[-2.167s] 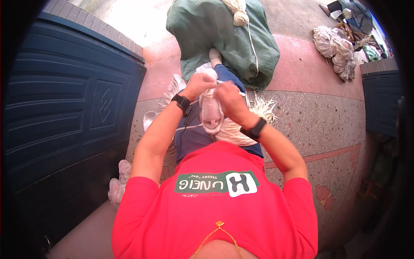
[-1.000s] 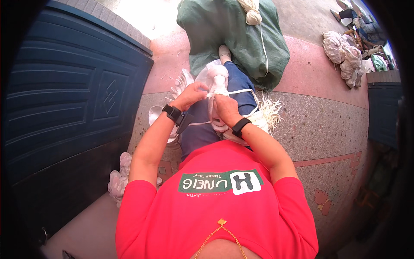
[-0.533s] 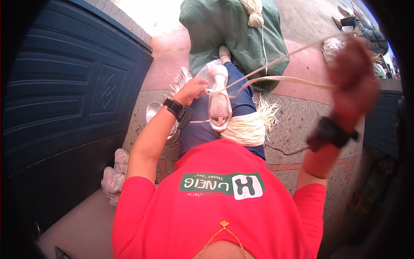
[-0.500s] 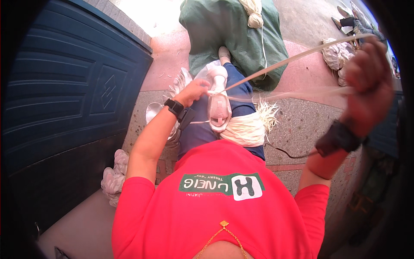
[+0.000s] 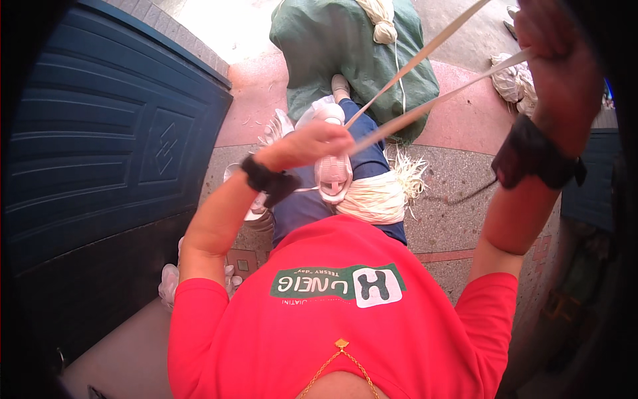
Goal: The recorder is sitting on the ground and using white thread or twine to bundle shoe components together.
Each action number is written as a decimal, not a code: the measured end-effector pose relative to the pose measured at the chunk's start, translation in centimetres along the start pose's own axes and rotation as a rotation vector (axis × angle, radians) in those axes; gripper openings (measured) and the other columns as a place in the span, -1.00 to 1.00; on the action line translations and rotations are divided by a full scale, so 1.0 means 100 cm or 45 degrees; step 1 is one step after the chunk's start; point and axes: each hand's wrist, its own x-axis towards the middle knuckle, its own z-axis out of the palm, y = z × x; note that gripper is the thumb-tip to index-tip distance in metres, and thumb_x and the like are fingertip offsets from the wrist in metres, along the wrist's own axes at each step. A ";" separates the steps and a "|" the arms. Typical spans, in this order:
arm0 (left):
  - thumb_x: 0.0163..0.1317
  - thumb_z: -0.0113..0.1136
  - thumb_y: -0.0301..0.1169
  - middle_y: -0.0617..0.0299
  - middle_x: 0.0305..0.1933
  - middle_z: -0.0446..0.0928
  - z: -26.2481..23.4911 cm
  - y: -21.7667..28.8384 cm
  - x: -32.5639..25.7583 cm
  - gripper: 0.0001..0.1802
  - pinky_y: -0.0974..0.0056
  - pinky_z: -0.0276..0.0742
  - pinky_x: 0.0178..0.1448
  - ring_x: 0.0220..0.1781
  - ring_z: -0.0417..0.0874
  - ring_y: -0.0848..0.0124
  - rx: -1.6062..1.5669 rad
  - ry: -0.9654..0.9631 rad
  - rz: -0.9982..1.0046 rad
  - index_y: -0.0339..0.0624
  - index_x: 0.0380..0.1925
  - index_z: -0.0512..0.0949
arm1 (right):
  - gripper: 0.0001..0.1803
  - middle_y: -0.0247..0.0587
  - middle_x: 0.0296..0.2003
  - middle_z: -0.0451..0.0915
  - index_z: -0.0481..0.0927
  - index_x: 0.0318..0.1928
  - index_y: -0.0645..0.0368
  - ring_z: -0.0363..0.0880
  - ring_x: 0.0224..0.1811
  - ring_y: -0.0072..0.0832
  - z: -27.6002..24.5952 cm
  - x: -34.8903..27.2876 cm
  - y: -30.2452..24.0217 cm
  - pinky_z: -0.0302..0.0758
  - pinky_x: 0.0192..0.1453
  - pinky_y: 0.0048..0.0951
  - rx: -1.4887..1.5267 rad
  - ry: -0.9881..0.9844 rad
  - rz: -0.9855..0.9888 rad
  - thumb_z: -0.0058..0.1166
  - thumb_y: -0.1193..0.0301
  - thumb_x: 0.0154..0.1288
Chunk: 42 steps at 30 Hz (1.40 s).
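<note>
A white-and-pink sneaker (image 5: 333, 181) rests on my lap, toe part toward me, its middle hidden behind my left hand (image 5: 318, 142). The left fingers are closed in a pinch over the sneaker, where a cream shoelace (image 5: 442, 101) starts. High at the right, my right hand (image 5: 557, 56) is closed around the shoelace and pulls it taut. Two stretches of lace run up from the sneaker toward the right. A bundle of loose cream laces (image 5: 372, 199) lies across my right thigh, its frayed ends pointing right.
A large green sack (image 5: 332, 50) stands past my foot, with a hank of cream laces (image 5: 384, 32) on top. More white shoes (image 5: 256, 206) are beside my left leg. A bundle of shoes (image 5: 515, 83) sits on the floor at right. A blue door (image 5: 100, 146) flanks my left.
My right hand has risen with the shoelace, drawing both stretches tighter. My left hand has moved right, from the sneaker's side to over its middle.
</note>
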 end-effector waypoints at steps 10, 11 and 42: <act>0.48 0.12 -0.28 0.54 -0.64 0.12 -0.166 -0.068 -0.177 -0.86 0.52 -0.04 -0.66 -0.70 0.10 0.70 -0.990 1.383 -0.126 -0.04 -0.26 0.52 | -0.73 0.04 -0.19 0.55 0.50 -0.34 0.26 0.48 -0.09 -0.19 -0.241 -0.179 0.061 0.37 0.11 -0.14 0.583 1.505 0.180 -0.17 0.36 0.46; 0.47 0.13 -0.30 0.54 -0.64 0.13 -0.167 -0.078 -0.182 -0.88 0.52 -0.04 -0.66 -0.70 0.10 0.70 -0.965 1.489 -0.120 -0.04 -0.27 0.52 | -0.71 -0.02 -0.26 0.53 0.48 -0.38 0.22 0.47 -0.16 -0.23 -0.248 -0.189 0.073 0.39 0.05 -0.16 0.651 1.550 0.173 -0.18 0.34 0.48; 0.57 -0.11 -0.14 0.45 -0.68 0.12 -0.259 -0.166 -0.283 -0.67 0.40 0.06 -0.58 -0.70 0.12 0.56 -1.269 1.916 -0.070 -0.07 -0.32 0.46 | -0.91 -0.04 -0.29 0.59 0.57 -0.30 0.17 0.68 -0.25 -0.03 0.028 -0.251 0.381 0.56 -0.18 -0.01 -1.800 -0.260 0.583 0.00 0.46 0.25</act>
